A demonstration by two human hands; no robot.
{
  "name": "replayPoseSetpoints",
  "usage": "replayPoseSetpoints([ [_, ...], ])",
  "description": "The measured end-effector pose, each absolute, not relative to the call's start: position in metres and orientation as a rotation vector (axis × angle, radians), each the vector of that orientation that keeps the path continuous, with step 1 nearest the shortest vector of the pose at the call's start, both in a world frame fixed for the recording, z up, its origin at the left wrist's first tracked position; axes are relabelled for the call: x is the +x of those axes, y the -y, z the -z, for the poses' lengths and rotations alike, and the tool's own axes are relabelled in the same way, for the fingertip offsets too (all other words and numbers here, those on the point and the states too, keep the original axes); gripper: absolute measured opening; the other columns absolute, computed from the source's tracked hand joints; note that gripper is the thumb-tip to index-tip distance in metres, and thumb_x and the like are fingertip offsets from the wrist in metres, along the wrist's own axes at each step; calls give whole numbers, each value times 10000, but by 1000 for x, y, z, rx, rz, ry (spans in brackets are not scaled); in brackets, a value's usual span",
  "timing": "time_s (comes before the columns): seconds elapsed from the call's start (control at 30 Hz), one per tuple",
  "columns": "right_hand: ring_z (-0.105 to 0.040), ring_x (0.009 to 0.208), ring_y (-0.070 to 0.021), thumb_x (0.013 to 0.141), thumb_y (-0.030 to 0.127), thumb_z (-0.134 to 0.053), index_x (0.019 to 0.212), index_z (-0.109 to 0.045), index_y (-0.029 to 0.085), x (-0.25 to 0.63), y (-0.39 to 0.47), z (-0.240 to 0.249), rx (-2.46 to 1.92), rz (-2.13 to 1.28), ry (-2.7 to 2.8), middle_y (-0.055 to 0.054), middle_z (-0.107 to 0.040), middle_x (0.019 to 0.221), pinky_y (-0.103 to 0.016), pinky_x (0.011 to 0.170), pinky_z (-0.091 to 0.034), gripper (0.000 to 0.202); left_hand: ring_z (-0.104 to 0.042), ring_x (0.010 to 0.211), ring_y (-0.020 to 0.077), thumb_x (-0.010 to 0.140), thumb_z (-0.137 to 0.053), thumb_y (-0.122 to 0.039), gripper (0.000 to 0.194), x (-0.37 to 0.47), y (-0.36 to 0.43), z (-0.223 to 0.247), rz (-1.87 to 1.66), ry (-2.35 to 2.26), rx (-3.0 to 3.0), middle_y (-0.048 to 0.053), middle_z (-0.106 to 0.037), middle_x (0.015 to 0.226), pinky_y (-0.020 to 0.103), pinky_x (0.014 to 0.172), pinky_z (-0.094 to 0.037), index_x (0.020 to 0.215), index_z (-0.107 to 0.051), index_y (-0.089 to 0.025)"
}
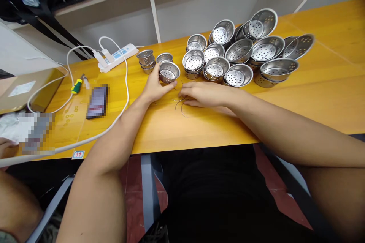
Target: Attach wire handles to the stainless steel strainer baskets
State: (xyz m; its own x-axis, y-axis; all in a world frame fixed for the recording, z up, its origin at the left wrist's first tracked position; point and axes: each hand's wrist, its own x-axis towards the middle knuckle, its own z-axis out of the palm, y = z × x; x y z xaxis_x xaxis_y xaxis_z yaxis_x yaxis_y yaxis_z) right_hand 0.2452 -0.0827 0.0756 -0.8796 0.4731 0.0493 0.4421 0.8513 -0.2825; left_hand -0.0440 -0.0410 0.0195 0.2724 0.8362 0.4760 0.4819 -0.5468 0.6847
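My left hand (156, 86) holds a perforated metal cup (169, 72) by its side, thumb at the lower right and fingers behind it. Just to the right, my right hand (196, 94) rests low over the table with its fingers bent at several thin curved wires (184, 112); whether a wire is between the fingertips is too small to tell. Another metal cup (164, 57) stands behind the held one, and a short stack of cups (146, 57) is at its left. Several stacks of perforated cups (216, 67) stand behind my right hand.
On the yellow table (159, 129) lie a phone (97, 101), a green and yellow screwdriver (76, 86) and a white power strip (121, 56). A white cable (127, 83) crosses the left side. A cardboard box (42, 87) and another person's hand (6, 147) are at far left.
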Motion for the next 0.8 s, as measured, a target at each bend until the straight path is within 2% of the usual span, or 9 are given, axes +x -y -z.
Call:
replayPoseSetpoints([
  [0.13, -801, 1156, -326, 1156, 171, -655, 1189, -892, 165, 233, 88, -88, -862, -390, 3026, -174, -873, 1276, -408, 997, -566, 239, -842, 1311, 336, 904, -1047, -715, 885, -42, 41, -20, -1174, -1185, 2165, 137, -799, 1461, 540, 1136, -757, 1535, -627, -258],
  [0.23, -809, 1107, -335, 1108, 124, -675, 1138, -903, 140, 225, 98, -102, -1058, -313, 3123, -189, -890, 1239, -411, 926, -529, 230, -843, 1295, 338, 911, -1041, -693, 859, -41, 42, -20, -1177, -1190, 2181, 138, -796, 1447, 543, 1114, -760, 1518, -623, -252],
  [0.37, -824, 1071, -341, 1064, 198, -811, 1194, -923, 122, 222, 108, -115, -1178, -285, 3206, -196, -897, 1259, -403, 832, -483, 187, -841, 1257, 319, 917, -1037, -648, 816, -40, 45, -23, -1181, -1194, 2177, 119, -804, 1413, 506, 1058, -757, 1507, -624, -265],
  [0.5, -841, 1158, -362, 1094, 216, -815, 1244, -921, 102, 222, 109, -115, -1089, -186, 3260, -215, -894, 1323, -406, 879, -494, 216, -834, 1238, 315, 902, -1045, -655, 831, -41, 46, -25, -1188, -1185, 2181, 118, -798, 1407, 499, 1042, -749, 1505, -624, -269],
  [0.63, -836, 1151, -370, 1097, 199, -814, 1255, -912, 83, 223, 107, -110, -1057, -188, 3252, -223, -888, 1311, -407, 890, -485, 220, -830, 1275, 324, 884, -1059, -675, 857, -42, 44, -22, -1187, -1185, 2179, 112, -790, 1424, 513, 1092, -744, 1513, -633, -277],
  [0.8, -778, 996, -300, 1085, 162, -776, 1200, -866, 150, 227, 103, -106, -1035, -247, 3161, -153, -878, 1203, -386, 822, -434, 146, -836, 1295, 329, 900, -1057, -627, 848, -43, 44, -22, -1175, -1181, 2194, 122, -800, 1457, 514, 1103, -750, 1539, -631, -268],
])
